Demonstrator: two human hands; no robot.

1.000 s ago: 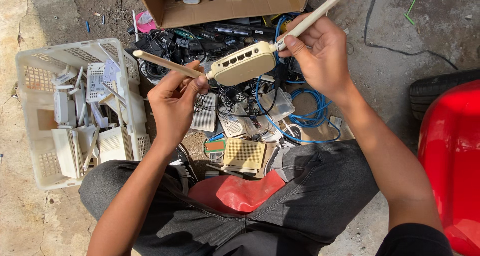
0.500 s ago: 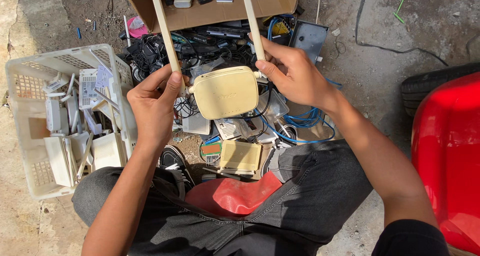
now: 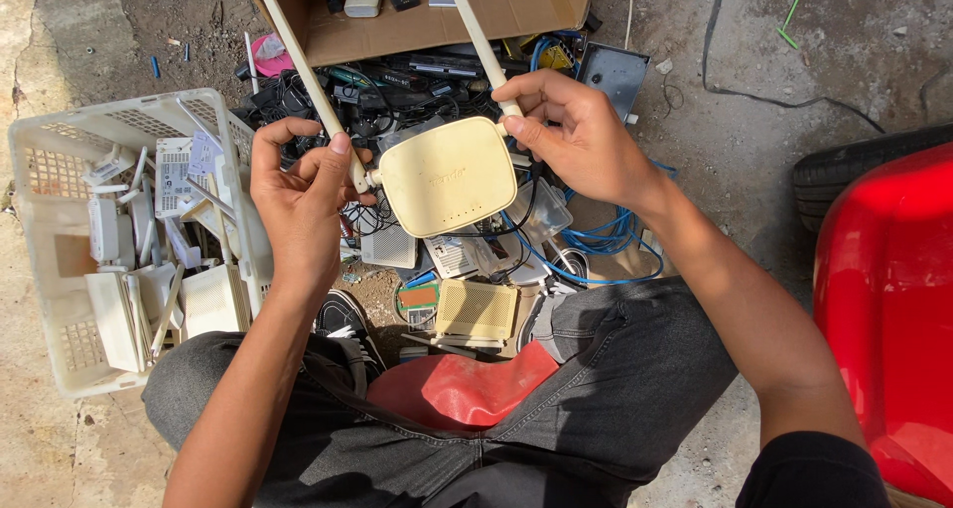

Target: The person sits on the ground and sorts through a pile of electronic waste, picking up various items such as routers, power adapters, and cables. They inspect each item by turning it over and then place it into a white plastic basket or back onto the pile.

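I hold a yellowed cream router (image 3: 449, 176) with two long antennas up in front of me, its flat top facing me. My left hand (image 3: 298, 195) grips the base of the left antenna (image 3: 310, 81). My right hand (image 3: 576, 136) pinches the base of the right antenna (image 3: 476, 37) at the router's upper right corner. Both antennas point up and away from me. Below the router lies a heap of old electronics and cables.
A white plastic crate (image 3: 60, 260) at left holds several white routers and parts. A cardboard box (image 3: 437, 17) with devices sits at the top. Blue cable (image 3: 606, 240), a vented cream casing (image 3: 476, 310), a red stool (image 3: 457, 384), and a red object (image 3: 888, 300) with a tyre (image 3: 844, 166) are around.
The router has turned from lying sideways with its ports toward me to flat-face toward me, antennas swung from sideways to upright. Both hands kept their grip.
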